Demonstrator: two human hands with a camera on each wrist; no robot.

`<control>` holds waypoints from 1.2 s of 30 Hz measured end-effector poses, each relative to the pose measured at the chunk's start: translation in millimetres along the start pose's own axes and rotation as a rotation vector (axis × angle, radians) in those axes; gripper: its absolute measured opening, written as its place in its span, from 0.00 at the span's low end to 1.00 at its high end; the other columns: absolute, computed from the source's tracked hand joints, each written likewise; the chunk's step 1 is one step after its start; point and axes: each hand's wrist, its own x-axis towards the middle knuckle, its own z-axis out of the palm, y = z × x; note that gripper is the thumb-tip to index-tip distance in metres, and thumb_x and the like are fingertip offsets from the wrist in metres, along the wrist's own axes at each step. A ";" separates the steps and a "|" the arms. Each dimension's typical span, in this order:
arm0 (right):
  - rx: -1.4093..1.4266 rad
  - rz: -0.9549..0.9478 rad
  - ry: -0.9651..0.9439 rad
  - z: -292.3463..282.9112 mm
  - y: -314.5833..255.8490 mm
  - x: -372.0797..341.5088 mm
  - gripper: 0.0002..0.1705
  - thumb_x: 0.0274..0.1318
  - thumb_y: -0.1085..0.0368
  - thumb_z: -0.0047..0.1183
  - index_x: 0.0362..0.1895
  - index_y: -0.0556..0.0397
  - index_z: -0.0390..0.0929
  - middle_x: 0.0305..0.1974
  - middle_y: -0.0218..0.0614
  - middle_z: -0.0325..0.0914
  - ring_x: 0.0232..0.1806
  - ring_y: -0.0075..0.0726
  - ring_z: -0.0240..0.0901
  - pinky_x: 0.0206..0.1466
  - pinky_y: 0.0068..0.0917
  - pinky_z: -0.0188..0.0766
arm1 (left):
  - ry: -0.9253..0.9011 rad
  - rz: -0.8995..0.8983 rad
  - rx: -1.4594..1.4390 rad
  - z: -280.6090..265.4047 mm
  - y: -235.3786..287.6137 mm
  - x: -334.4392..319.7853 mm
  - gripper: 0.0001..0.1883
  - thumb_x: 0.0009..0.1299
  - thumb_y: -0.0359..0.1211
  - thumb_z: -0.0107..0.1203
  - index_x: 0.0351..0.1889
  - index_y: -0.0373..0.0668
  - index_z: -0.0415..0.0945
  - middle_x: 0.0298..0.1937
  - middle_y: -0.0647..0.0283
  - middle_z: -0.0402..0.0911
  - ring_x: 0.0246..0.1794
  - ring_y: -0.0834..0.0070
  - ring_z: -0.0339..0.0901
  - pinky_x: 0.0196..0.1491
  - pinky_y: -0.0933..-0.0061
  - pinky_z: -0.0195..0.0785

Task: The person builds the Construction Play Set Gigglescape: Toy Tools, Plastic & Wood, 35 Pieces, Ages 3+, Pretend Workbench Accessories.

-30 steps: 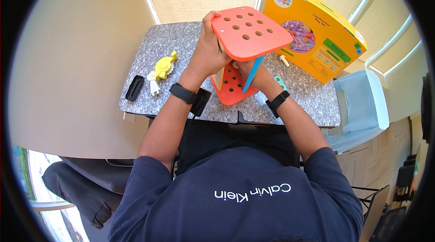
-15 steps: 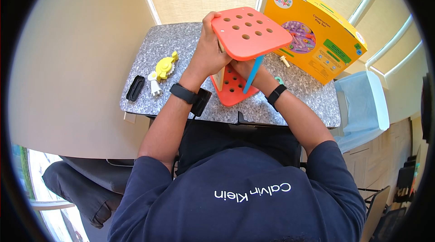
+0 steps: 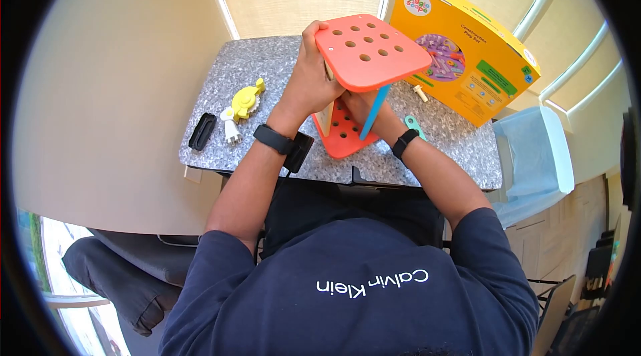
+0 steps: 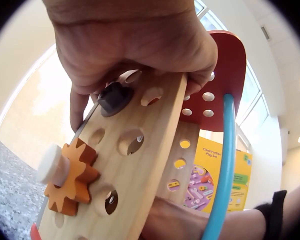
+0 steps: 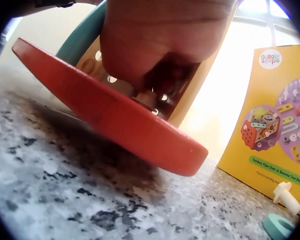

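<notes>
The speckled grey surface (image 3: pixel 461 149) spreads beneath everything else at hand, with the yellow box (image 3: pixel 497 52) standing at its far right part. A blue-lined bin (image 3: pixel 537 149) is just beyond the right edge. The toolbox (image 4: pixel 157 135) is held tilted over the near middle of the surface, its red upper panel (image 3: pixel 380 72) raised and its red lower panel (image 3: pixel 344 147) down close to the surface; whether that panel touches it, I cannot tell. A blue rod (image 3: pixel 374 114) runs between the two panels. The left hand (image 3: pixel 308 86) is clamped on the toolbox, fingers wrapped over the edge of its wooden side. The right hand (image 5: pixel 165 37) reaches inside between the panels, fingers bent, but the shade hides whether they grip anything. At the left of the surface lie a yellow piece (image 3: pixel 246 101), a black tray (image 3: pixel 202 132) and, between them, a white pronged piece (image 3: pixel 232 131). A green piece (image 3: pixel 414 126) lies near the right wrist. On the wooden side an orange gear (image 4: pixel 80 175) sits behind a white knob (image 4: pixel 51 164), and a dark bolt (image 4: pixel 114 99) is right beneath the left hand. The cream screw (image 3: pixel 420 93) lies near the foot of the box.
</notes>
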 end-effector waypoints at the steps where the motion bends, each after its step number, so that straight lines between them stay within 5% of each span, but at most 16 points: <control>1: 0.001 0.001 0.000 -4.8 0.2 -0.4 0.23 0.59 0.67 0.58 0.59 0.55 0.81 0.58 0.47 0.82 0.65 0.53 0.75 0.70 0.47 0.73 | 0.008 0.000 -0.005 -0.3 -1.0 0.4 0.53 0.61 0.36 0.74 0.76 0.40 0.45 0.69 0.41 0.64 0.72 0.42 0.68 0.73 0.49 0.67; 3: 0.138 -0.065 -0.047 -14.4 2.2 -1.5 0.24 0.55 0.67 0.55 0.59 0.53 0.82 0.61 0.46 0.80 0.68 0.55 0.72 0.74 0.51 0.67 | 0.014 -0.001 -0.012 -0.8 -3.6 1.1 0.53 0.61 0.36 0.74 0.76 0.40 0.45 0.69 0.41 0.64 0.72 0.42 0.69 0.73 0.49 0.67; 5: 0.148 -0.069 -0.166 -18.9 5.0 -3.5 0.25 0.55 0.67 0.55 0.59 0.51 0.82 0.62 0.45 0.79 0.70 0.54 0.71 0.76 0.52 0.63 | 0.024 0.047 0.064 -0.8 -4.7 0.9 0.52 0.65 0.35 0.73 0.75 0.41 0.42 0.64 0.43 0.75 0.67 0.51 0.78 0.69 0.55 0.71; 13: 0.032 0.004 -0.347 -15.0 -1.8 -5.2 0.25 0.59 0.65 0.54 0.62 0.41 0.81 0.64 0.39 0.78 0.74 0.47 0.66 0.80 0.53 0.51 | 0.028 0.027 0.046 -0.5 -9.6 0.3 0.53 0.62 0.35 0.75 0.76 0.39 0.44 0.68 0.46 0.71 0.69 0.54 0.75 0.72 0.57 0.68; 23: 0.033 0.003 -0.257 -27.7 -2.2 -3.6 0.21 0.62 0.63 0.54 0.59 0.43 0.82 0.65 0.39 0.77 0.73 0.47 0.67 0.78 0.50 0.58 | 0.040 0.126 0.158 1.3 -12.7 2.5 0.42 0.67 0.39 0.70 0.74 0.38 0.59 0.73 0.51 0.59 0.70 0.50 0.72 0.76 0.54 0.64; 30: -0.069 -0.145 -0.161 -14.4 10.7 -23.8 0.18 0.62 0.67 0.56 0.55 0.48 0.83 0.62 0.40 0.79 0.69 0.46 0.72 0.73 0.43 0.68 | 0.015 0.090 0.113 4.1 -3.4 1.0 0.41 0.68 0.39 0.69 0.74 0.39 0.58 0.74 0.50 0.58 0.70 0.50 0.73 0.74 0.53 0.66; 34: 0.167 -0.004 0.037 -3.7 5.6 -20.3 0.15 0.66 0.67 0.55 0.56 0.53 0.81 0.58 0.44 0.81 0.61 0.50 0.78 0.65 0.44 0.75 | 0.004 0.104 0.125 6.3 -1.7 1.3 0.46 0.65 0.37 0.71 0.75 0.38 0.53 0.72 0.47 0.61 0.70 0.46 0.70 0.73 0.52 0.66; 36: -0.216 -0.001 -0.313 14.8 4.8 -23.8 0.23 0.64 0.60 0.53 0.62 0.47 0.80 0.71 0.33 0.72 0.77 0.40 0.61 0.82 0.44 0.57 | 0.009 0.125 0.124 6.7 -2.0 1.2 0.51 0.61 0.35 0.74 0.76 0.38 0.48 0.70 0.43 0.63 0.72 0.42 0.68 0.73 0.50 0.66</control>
